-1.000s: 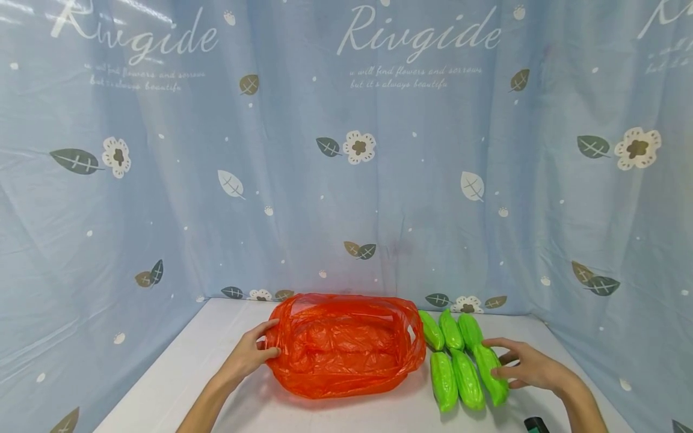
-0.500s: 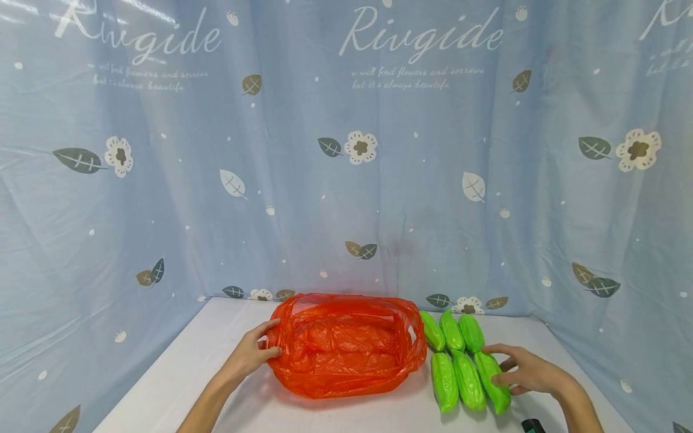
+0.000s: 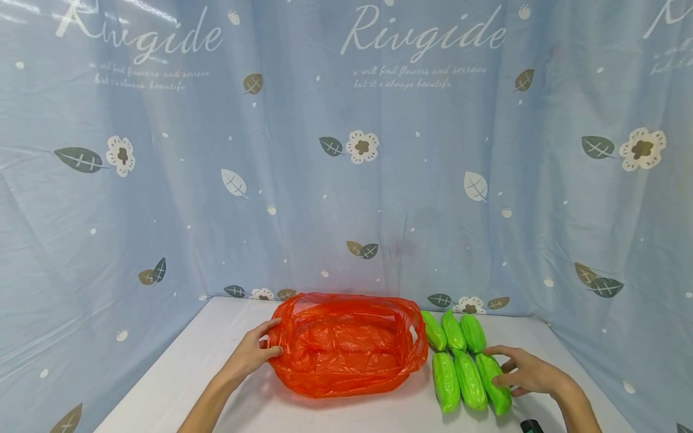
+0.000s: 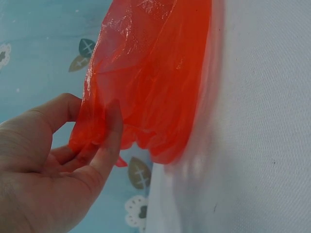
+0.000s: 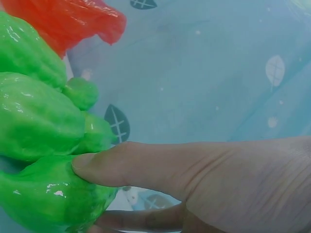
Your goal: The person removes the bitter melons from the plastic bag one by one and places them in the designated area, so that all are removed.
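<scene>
A red plastic bag [image 3: 346, 355] lies with its mouth spread, and lumpy shapes show through the film. My left hand [image 3: 251, 352] pinches its left edge; in the left wrist view the thumb [image 4: 109, 136] is in front of the film and other fingers are behind it. To the right, several glossy green, long ridged vegetables, like bitter melons, lie in two rows. My right hand [image 3: 533, 370] holds the front row's rightmost green vegetable [image 3: 494, 385]. Up close, the right thumb [image 5: 97, 165] presses its side, while the other fingers are partly hidden beyond it.
Everything lies on a white table [image 3: 303, 415] backed by a blue printed curtain [image 3: 379, 198]. A dark cylindrical object [image 3: 531, 426] is cut off at the bottom edge, near the right forearm. Back-row green vegetables [image 3: 453, 331] sit close to the bag's right edge.
The right hand and the green vegetable it holds have shifted slightly toward me. The left hand and the bag keep their places.
</scene>
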Action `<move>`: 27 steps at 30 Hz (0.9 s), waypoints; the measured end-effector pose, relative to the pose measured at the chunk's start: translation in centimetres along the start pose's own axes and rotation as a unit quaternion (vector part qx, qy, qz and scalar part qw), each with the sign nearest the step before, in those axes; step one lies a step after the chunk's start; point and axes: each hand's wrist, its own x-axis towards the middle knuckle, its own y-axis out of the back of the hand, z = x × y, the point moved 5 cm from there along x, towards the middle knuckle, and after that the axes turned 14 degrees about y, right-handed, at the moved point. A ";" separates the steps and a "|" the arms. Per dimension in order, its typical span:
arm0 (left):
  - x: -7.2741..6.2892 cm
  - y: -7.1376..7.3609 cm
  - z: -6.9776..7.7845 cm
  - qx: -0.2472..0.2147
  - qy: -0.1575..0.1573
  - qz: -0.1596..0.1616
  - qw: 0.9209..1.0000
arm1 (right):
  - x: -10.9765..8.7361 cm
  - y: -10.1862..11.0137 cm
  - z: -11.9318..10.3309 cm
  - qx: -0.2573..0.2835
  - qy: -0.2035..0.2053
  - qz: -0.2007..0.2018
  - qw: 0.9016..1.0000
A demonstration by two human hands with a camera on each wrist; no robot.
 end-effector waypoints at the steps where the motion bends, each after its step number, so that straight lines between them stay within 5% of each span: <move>1: 0.0 0.0 0.0 -0.001 0.000 0.000 1.000 | 0.0 0.0 0.0 0.000 0.001 0.000 1.000; 27: -0.2 -0.1 0.0 -0.019 0.009 -0.011 1.000 | 0.1 -0.2 0.5 -0.008 -0.013 0.007 1.000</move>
